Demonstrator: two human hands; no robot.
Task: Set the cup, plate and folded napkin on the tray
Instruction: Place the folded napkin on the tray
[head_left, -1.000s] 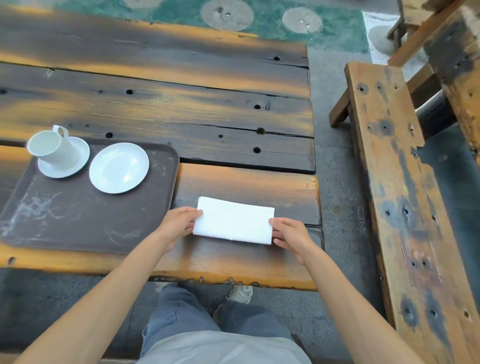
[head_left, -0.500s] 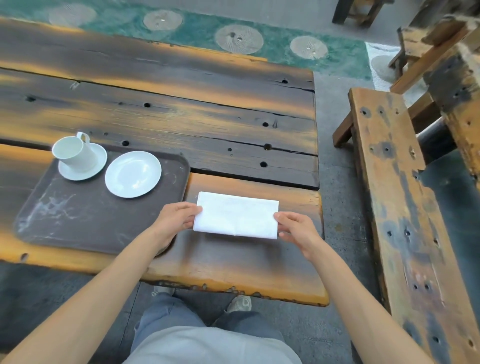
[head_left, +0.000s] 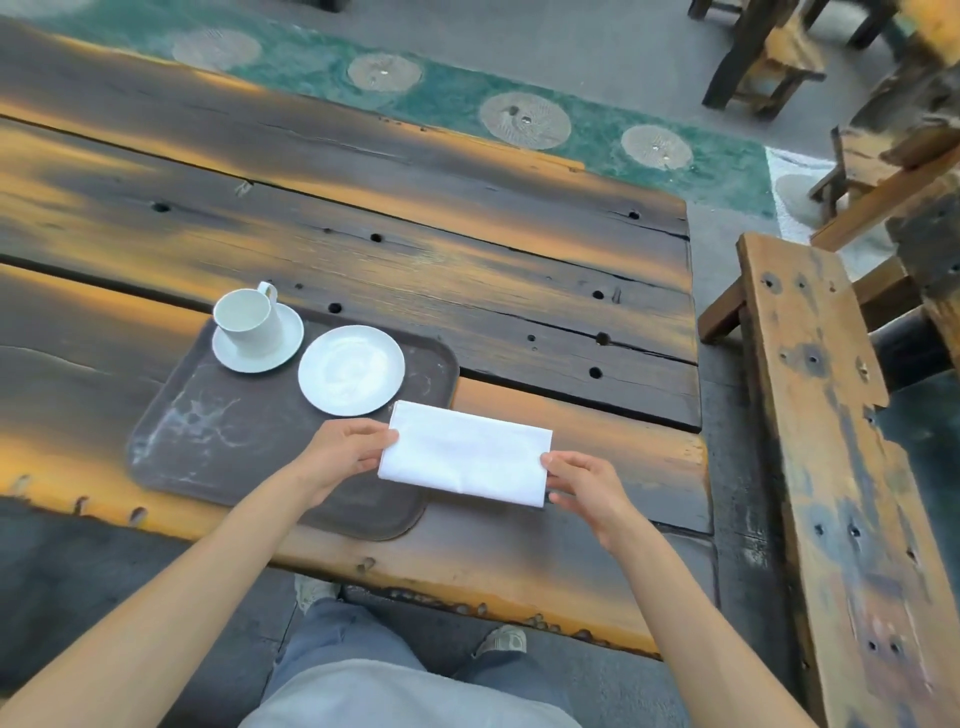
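Napkin (head_left: 465, 453) folded to a white rectangle, held by both short ends, long side running left-right, tilted a bit. Its left end overlaps the tray's (head_left: 208, 441) right edge; the rest is over bare table (head_left: 597, 291). Cannot tell if it is lifted or dragging on the wood. Left hand (head_left: 345, 453) pinches the left end, thumb on top, other fingers tucked under, closed on the cloth. Right hand (head_left: 582, 483) pinches the right end, thumb on top at the near corner, fingers curled under, also closed on the cloth.

Cup (head_left: 249, 317) already on the tray at the far left corner, upright on a saucer (head_left: 283, 348), handle pointing away. Plate (head_left: 351, 370) on the tray just right of the saucer, apart from it, near the napkin's far left corner but not clearly touching.

Step in hand: placing the napkin, last item; task looks mostly done. Next move should carry it left onto the open dark area of the tray nearer the person, below the plate, lay it flat, keep the fold shut, release both pinches. Watch the far corner so it doesn't ride up on the plate rim. Bench (head_left: 821, 415) to the right, not involved
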